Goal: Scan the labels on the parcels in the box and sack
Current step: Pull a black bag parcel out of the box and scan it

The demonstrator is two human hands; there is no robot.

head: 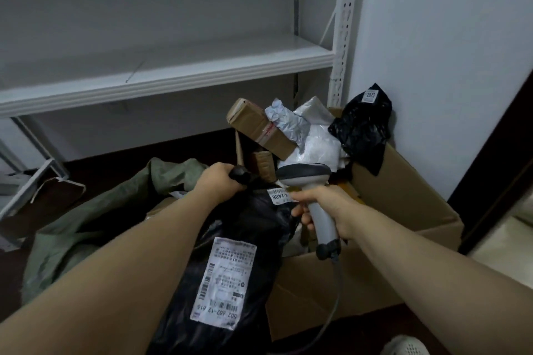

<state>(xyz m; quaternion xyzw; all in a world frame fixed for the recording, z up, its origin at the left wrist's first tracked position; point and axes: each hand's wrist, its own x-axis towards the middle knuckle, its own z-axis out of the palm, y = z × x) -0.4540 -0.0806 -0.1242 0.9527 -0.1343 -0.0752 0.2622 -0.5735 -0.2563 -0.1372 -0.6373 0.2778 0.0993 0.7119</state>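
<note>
White shelving (pixel 173 66) stands far, above a dark floor (pixel 115 166) with a green sack (pixel 115 210) left and a cardboard box (pixel 403 202) right. Between them the left hand (pixel 220 180) has its fingers curled round the bunched top of a black parcel (pixel 251 228), whose shipping label (pixel 223 279) faces near. The right hand (pixel 337 210) wraps its fingers round the scanner (pixel 302 176) handle. Its head sits by the small sticker (pixel 278 196) (not the barcode), so a misread looks likely; slick plastic could slip from that grip, and the cord (pixel 337 294) may snag the box rim.
</note>
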